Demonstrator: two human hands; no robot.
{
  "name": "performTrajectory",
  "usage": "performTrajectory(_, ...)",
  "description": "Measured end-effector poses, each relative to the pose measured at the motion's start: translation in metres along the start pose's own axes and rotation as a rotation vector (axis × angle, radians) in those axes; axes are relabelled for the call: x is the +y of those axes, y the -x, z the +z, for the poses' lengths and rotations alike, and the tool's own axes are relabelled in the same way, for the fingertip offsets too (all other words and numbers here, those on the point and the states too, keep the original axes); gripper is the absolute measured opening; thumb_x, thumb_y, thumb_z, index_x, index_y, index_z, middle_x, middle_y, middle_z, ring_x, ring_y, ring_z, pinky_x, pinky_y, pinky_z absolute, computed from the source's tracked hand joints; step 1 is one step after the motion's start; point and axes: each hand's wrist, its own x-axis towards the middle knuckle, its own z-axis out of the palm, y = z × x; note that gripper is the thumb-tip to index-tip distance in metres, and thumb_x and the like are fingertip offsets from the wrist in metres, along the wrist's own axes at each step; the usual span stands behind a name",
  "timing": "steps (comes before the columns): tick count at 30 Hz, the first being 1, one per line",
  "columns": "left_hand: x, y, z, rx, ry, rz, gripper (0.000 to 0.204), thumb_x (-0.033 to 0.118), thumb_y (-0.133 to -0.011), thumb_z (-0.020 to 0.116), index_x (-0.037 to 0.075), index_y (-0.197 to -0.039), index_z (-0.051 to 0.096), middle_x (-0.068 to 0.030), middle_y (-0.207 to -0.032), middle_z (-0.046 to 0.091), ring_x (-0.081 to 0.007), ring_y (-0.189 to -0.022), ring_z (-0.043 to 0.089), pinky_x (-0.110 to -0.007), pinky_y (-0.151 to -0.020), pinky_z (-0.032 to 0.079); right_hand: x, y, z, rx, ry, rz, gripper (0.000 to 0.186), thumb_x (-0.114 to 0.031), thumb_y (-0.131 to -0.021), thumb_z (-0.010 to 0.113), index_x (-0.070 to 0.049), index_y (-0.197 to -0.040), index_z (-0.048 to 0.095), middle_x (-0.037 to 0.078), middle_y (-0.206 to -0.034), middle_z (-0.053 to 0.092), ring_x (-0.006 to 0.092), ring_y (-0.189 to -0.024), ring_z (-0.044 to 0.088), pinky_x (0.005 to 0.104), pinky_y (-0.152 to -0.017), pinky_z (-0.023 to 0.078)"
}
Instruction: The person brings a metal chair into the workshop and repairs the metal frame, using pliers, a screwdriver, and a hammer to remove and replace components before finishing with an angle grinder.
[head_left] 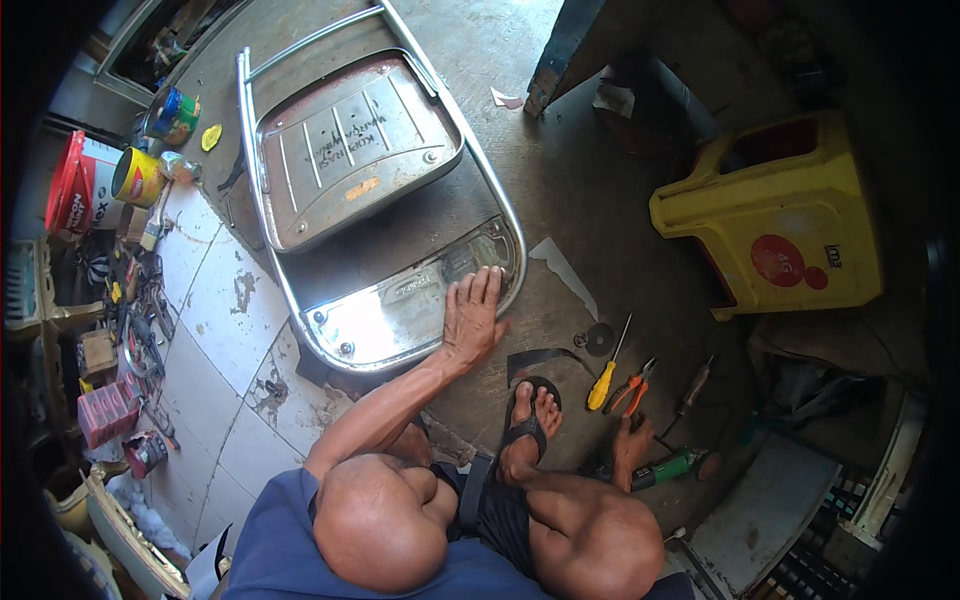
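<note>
A folding chair lies on the floor, with a chrome tube frame (490, 190), a metal seat pan (355, 150) and a shiny backrest panel (375, 318). My left hand (474, 320) rests flat on the right part of that panel, fingers stretched out. Low on the right, my right hand (631, 445) is just below the orange-handled pliers (630, 390), its fingers pointing toward the handles with no clear grip on them. Beside its wrist lies a green angle grinder (665, 467). A yellow-handled screwdriver (604, 385) lies left of the pliers.
A dark disc (600, 339) and a thin tool (697, 385) lie near the pliers. At the right a yellow plastic stool (780, 215) lies tipped over. Paint cans (138, 177), a red-and-white bucket (85, 185) and scattered tools (140, 320) line the left side.
</note>
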Motion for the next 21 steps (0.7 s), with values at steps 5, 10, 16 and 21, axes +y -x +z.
performTrajectory(5, 0.032, -0.001, -0.037, 0.308, -0.252, 0.127, 0.082, 0.027, -0.072, 0.078, 0.017, -0.145, 0.043, -0.0182, -0.146, 0.044, -0.0364, -0.136, 0.039, -0.056, -0.112, 0.030, -0.007, -0.023, 0.011, -0.052, -0.085, -0.066, 0.072, -0.034, -0.083, 0.074, 0.001, -0.138, 0.044, 0.029, -0.127, 0.053, 0.0463, -0.120, 0.049, 0.0508, -0.101, 0.041)
performTrajectory(10, 0.027, 0.021, -0.077, 0.150, 0.179, 0.084, 0.092, -0.005, -0.070, 0.069, -0.004, -0.152, 0.027, -0.0276, -0.153, 0.032, -0.0484, -0.144, 0.026, -0.058, -0.118, 0.022, -0.017, -0.034, 0.027, -0.146, -0.102, -0.050, 0.078, -0.033, -0.078, 0.076, 0.002, -0.139, 0.040, 0.031, -0.124, 0.054, 0.0469, -0.118, 0.051, 0.0509, -0.098, 0.043)
performTrajectory(16, 0.056, 0.044, -0.209, 0.125, 0.184, 0.117, 0.087, -0.005, -0.068, 0.067, -0.005, -0.149, 0.034, -0.0292, -0.146, 0.044, -0.0427, -0.138, 0.040, -0.048, -0.116, 0.032, -0.107, -0.024, -0.035, -0.369, -0.433, 0.124, 0.055, -0.022, -0.081, 0.071, 0.000, -0.127, 0.049, 0.027, -0.115, 0.059, 0.0433, -0.106, 0.060, 0.0472, -0.089, 0.047)
performTrajectory(21, 0.062, 0.058, -0.348, 0.123, 0.130, 0.063, 0.080, -0.007, -0.066, 0.064, -0.005, -0.144, 0.044, -0.0264, -0.140, 0.053, -0.0324, -0.134, 0.049, -0.034, -0.110, 0.040, -0.253, 0.008, -0.081, -0.672, -0.784, -0.689, 0.037, -0.022, -0.085, 0.070, 0.001, -0.112, 0.060, 0.017, -0.101, 0.054, 0.0331, -0.095, 0.058, 0.0400, -0.084, 0.047)
